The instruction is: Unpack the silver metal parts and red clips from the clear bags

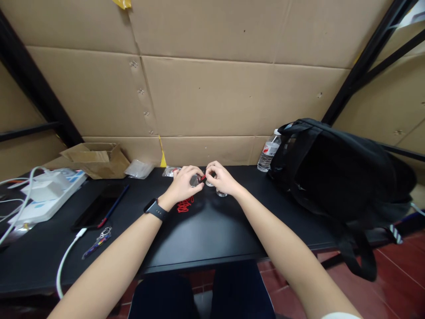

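My left hand (183, 185), with a dark watch (156, 209) on its wrist, curls its thumb and fingers around a small clear round container (195, 180). A bit of red shows at its edge, between both hands. Close beside it, my right hand (224, 179) is closed in a pinch at the red strand (203, 177); its fingertips partly hide what they grip. Loops of red cord (185, 204) lie on the black table below my left hand. Under my right hand sit small clear round pieces, one of them a disc (221, 193).
A clear plastic bag (139, 169), a small packet (171, 171) and an open paper bag (96, 159) line the back left. A phone (99, 206), keychain (97, 243) and power strip (49, 201) lie left. A water bottle (268, 153) and black backpack (341, 173) stand right.
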Demonstrator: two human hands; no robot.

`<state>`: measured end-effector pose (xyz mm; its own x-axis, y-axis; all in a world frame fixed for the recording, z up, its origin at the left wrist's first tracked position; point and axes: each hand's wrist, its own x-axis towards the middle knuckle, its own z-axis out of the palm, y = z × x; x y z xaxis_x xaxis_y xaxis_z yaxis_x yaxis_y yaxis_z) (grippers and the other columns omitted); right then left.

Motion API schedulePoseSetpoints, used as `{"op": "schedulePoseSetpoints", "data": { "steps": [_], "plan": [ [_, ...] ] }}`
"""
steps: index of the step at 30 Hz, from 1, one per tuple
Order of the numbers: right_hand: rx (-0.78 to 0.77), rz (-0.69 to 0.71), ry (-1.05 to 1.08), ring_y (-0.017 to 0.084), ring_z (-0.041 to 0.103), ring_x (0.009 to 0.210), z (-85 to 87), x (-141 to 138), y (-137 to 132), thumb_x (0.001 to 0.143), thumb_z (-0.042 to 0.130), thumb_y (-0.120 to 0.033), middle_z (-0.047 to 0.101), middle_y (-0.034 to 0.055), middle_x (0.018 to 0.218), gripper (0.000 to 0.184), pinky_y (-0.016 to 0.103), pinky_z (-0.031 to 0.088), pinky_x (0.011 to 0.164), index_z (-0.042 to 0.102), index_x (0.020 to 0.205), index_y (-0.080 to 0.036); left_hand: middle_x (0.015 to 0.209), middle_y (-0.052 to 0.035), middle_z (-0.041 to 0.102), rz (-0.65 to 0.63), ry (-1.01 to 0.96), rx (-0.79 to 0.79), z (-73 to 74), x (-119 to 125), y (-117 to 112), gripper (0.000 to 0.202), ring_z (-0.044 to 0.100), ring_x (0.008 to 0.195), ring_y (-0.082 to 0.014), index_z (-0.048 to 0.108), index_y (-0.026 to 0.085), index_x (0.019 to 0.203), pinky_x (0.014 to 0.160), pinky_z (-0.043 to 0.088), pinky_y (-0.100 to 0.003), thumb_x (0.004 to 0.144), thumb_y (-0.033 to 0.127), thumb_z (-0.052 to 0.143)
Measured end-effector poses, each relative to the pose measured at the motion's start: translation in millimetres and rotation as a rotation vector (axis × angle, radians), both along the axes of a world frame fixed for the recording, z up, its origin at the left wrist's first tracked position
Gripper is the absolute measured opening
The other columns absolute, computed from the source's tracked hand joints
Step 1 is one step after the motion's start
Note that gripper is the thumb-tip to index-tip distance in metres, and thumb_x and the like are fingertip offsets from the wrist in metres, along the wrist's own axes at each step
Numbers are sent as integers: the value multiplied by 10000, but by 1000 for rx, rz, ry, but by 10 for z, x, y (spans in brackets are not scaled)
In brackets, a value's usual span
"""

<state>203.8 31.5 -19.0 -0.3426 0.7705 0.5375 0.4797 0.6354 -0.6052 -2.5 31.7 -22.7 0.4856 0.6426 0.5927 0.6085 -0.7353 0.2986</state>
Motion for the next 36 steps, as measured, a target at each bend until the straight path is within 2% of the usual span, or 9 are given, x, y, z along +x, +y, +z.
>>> {"op": "schedulePoseSetpoints", "data": {
  "steps": [5, 9, 13, 16, 21, 25, 28, 32, 36],
  "plan": [
    [1, 58, -4, 142, 569, 873, -40, -38, -23, 862, 589, -211, 542, 53, 1030, 89, 252, 480, 707, 603, 783, -172, 1161, -40, 682, 9, -2, 4, -22, 1, 33, 152, 559, 1108, -252, 735, 272, 929, 938, 358, -418, 893, 384, 640],
    [-2, 56, -26, 150, 565, 882, -29, -49, -28, 895, 585, -254, 554, 53, 1019, 124, 253, 473, 720, 599, 798, -178, 1040, -46, 710, -7, 26, -13, -36, -8, 60, 165, 570, 1026, -250, 747, 268, 898, 884, 369, -402, 879, 410, 666],
    [64, -61, -57, 172, 569, 900, -34, 11, 25, 973, 491, -270, 595, 51, 953, 168, 303, 456, 845, 626, 917, -188, 883, -27, 737, -6, 118, -14, -42, -34, 78, 134, 598, 936, -236, 748, 276, 861, 858, 323, -399, 906, 328, 634],
    [88, -179, -185, 206, 572, 999, -90, 99, 84, 957, 482, -199, 635, 76, 1047, 198, 349, 424, 920, 658, 1049, -208, 908, -23, 761, 24, 107, 0, -27, -56, 78, 130, 621, 931, -238, 744, 285, 890, 853, 298, -401, 915, 316, 620],
    [-54, -203, -466, 275, 588, 1100, -238, 162, 137, 947, 494, -208, 695, 63, 1153, 264, 442, 388, 929, 737, 1020, -281, 921, -20, 778, 66, 75, 8, 13, -76, 67, 131, 641, 921, -242, 744, 288, 865, 863, 296, -409, 905, 302, 619],
    [-133, -188, -509, 275, 634, 1107, -289, 144, 165, 935, 479, -164, 734, 58, 1139, 302, 461, 385, 951, 760, 979, -266, 935, -27, 782, 87, 63, 11, 10, -87, 78, 155, 646, 916, -244, 748, 289, 879, 882, 307, -417, 911, 322, 599],
    [-133, -146, -372, 250, 656, 1092, -261, 149, 195, 898, 497, -119, 738, 64, 1157, 321, 439, 424, 966, 761, 1022, -252, 933, -25, 784, 109, 49, 13, -7, -102, 102, 156, 655, 919, -248, 752, 295, 882, 888, 313, -421, 909, 326, 601],
    [-219, -11, 66, 189, 701, 953, -172, 153, 215, 857, 532, -108, 757, 74, 1080, 352, 377, 512, 929, 731, 1130, -205, 887, -21, 782, 156, 42, 9, -1, -119, 119, 148, 678, 879, -254, 767, 303, 882, 879, 332, -424, 898, 337, 624],
    [-297, 24, 392, 185, 713, 966, -103, 100, 166, 800, 652, -161, 727, 108, 1173, 385, 392, 530, 968, 701, 1181, -172, 870, -6, 783, 121, -61, -60, 38, -108, 104, 147, 704, 834, -231, 768, 285, 857, 859, 406, -393, 890, 346, 640]
  ]
}}
